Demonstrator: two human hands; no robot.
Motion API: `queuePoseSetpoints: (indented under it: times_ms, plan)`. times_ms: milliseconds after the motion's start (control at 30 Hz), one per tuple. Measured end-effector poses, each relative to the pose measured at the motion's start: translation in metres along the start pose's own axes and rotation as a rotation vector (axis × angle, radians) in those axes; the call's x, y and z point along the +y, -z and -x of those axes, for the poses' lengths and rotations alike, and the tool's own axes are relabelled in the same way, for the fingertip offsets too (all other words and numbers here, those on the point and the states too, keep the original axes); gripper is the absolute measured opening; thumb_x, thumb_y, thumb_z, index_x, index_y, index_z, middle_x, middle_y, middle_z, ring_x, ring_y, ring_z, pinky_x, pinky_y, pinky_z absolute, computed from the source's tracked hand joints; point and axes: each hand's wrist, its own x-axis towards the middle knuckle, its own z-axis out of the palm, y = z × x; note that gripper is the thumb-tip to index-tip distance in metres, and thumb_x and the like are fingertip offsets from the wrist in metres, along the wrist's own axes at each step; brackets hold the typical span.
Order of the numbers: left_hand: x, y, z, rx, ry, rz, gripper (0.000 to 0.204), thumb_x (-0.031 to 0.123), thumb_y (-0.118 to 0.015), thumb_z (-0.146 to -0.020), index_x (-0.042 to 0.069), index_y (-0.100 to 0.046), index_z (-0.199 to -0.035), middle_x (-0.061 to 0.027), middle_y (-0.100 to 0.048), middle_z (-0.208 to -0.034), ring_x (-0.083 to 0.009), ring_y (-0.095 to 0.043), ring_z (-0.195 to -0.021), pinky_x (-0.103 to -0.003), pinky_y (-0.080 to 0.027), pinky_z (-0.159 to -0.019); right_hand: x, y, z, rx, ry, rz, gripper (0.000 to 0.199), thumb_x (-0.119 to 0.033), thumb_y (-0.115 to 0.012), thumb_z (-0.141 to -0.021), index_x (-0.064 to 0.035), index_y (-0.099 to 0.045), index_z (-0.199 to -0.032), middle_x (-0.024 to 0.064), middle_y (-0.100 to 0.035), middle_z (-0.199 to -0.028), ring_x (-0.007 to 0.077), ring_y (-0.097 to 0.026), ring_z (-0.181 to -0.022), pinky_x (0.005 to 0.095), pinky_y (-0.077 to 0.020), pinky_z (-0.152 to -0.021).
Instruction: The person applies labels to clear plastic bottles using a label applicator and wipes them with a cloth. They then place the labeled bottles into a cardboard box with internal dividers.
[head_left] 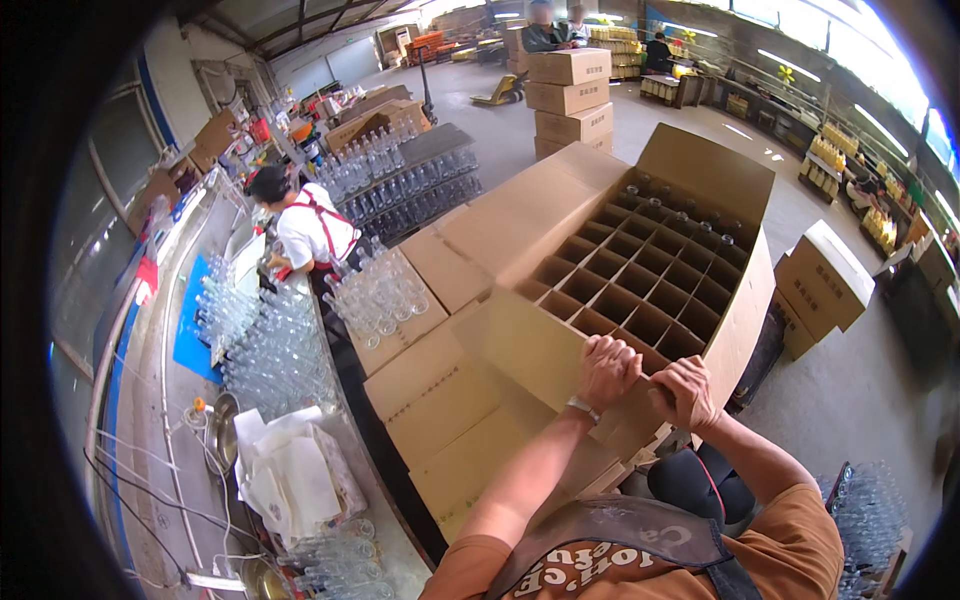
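Note:
An open cardboard box (748, 325) stands in front of me, its flaps folded outward. Inside, a grid of cardboard dividers (642, 268) forms many cells. Clear glass bottles (684, 216) fill cells along the far end; the nearer cells look empty. My left hand (608, 374) is closed over the box's near edge, a band around its wrist. Just to its right, my right hand (684, 394) is curled over the same edge. The fingertips of both hands are partly hidden behind the cardboard.
Flat cardboard (440, 400) lies to the left, with upside-down glass bottles (385, 298) on it. Beyond, a co-worker (312, 225) bends over a bench crowded with glassware (275, 350). Stacked cartons (570, 98) stand ahead, more cartons (822, 285) at right. A bottle crate (868, 525) sits low right.

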Motion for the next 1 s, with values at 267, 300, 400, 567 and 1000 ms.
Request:
queuePoseSetpoints:
  times_ms: [267,300,400,567,1000]
  plan:
    - [-0.01,-0.023,0.0,0.031,-0.075,-0.166,0.03,0.018,-0.055,-0.09,0.018,-0.043,-0.062,-0.0032,-0.044,-0.065,-0.0223,-0.05,-0.067,-0.041,-0.038,-0.068,0.049,0.037,-0.026,-0.14,0.003,-0.422,0.035,-0.009,-0.076,-0.076,-0.0051,-0.064,-0.108,0.0155,-0.059,-0.123,0.0326,-0.06,-0.111,0.0431,-0.0473,-0.09]
    - [-0.01,-0.023,0.003,-0.043,-0.038,-0.146,0.029,0.019,-0.053,-0.091,0.018,-0.043,-0.064,-0.003,-0.044,-0.066,-0.0231,-0.05,-0.068,-0.041,-0.038,-0.069,0.071,0.041,-0.035,-0.16,0.046,-0.25,0.035,-0.009,-0.076,-0.075,-0.0058,-0.063,-0.108,0.0158,-0.057,-0.126,0.0333,-0.058,-0.114,0.0439,-0.0472,-0.09]
    - [-0.002,-0.019,-0.006,-0.101,-0.014,-0.114,0.022,0.019,-0.05,-0.09,0.017,-0.045,-0.068,-0.0041,-0.045,-0.068,-0.0254,-0.049,-0.068,-0.042,-0.038,-0.069,0.175,0.047,-0.064,0.063,-0.047,0.066,0.034,-0.01,-0.074,-0.076,-0.0056,-0.064,-0.108,0.0142,-0.057,-0.128,0.034,-0.056,-0.116,0.0465,-0.0464,-0.094]
    - [0.004,-0.029,-0.008,-0.026,0.04,-0.091,0.028,0.016,-0.043,-0.094,0.014,-0.041,-0.066,-0.0056,-0.045,-0.064,-0.0254,-0.048,-0.064,-0.039,-0.039,-0.07,0.345,0.06,-0.087,-0.314,-0.68,0.428,0.041,-0.028,-0.074,-0.081,-0.0009,-0.066,-0.11,0.0217,-0.065,-0.118,0.0379,-0.06,-0.113,0.0483,-0.0487,-0.095]
    - [0.017,-0.004,-0.029,-0.258,0.126,0.005,0.02,0.017,-0.053,-0.088,0.015,-0.055,-0.069,-0.0047,-0.058,-0.07,-0.0248,-0.055,-0.068,-0.04,-0.04,-0.071,0.376,0.135,-0.111,0.476,-0.366,-0.261,0.014,-0.009,-0.064,-0.089,-0.0027,-0.066,-0.102,0.0068,-0.067,-0.08,0.0141,-0.067,-0.074,0.031,-0.0547,-0.066]
